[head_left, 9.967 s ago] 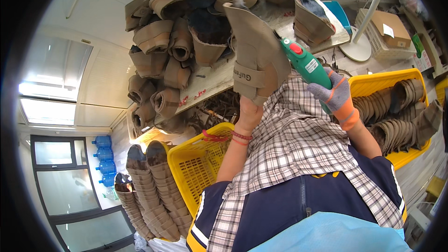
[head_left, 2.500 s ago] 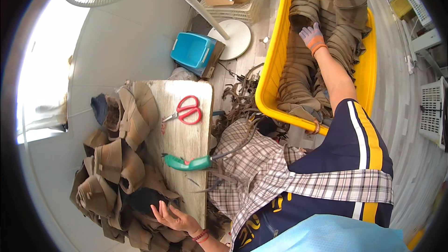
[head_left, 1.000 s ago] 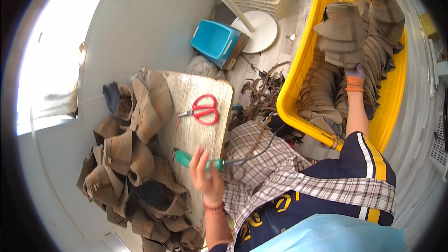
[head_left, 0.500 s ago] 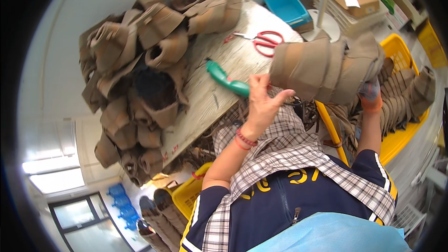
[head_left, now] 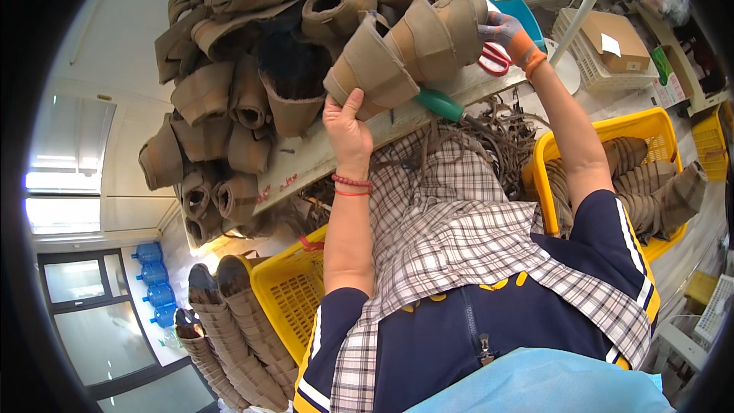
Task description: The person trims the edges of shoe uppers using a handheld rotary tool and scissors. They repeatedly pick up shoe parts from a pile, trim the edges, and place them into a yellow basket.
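A nested stack of brown cloth tube pieces (head_left: 428, 38) lies slanted over the table, between my hands. My bare left hand (head_left: 349, 126), with red bracelets at its wrist, is closed on the stack's near left edge, thumb on top. At the stack's far right end, my right hand (head_left: 511, 37), in a grey and orange glove, grips it; some fingers are hidden behind the cloth. Under the stack a green curved tool handle (head_left: 440, 105) sticks out. Red-handled scissors (head_left: 495, 61), partly covered, lie below my right hand.
A big heap of similar brown tubes (head_left: 206, 95) covers the table's left part. To the right a yellow basket (head_left: 544, 176) holds more stacks; another yellow basket (head_left: 294, 298) stands lower left. Dark strips (head_left: 508, 138) hang at the table edge. A white pole (head_left: 581, 11) rises behind.
The stack has moved left and away from me, from the table's right end toward the heap. My left hand, earlier apart from it with fingers spread, now holds its edge.
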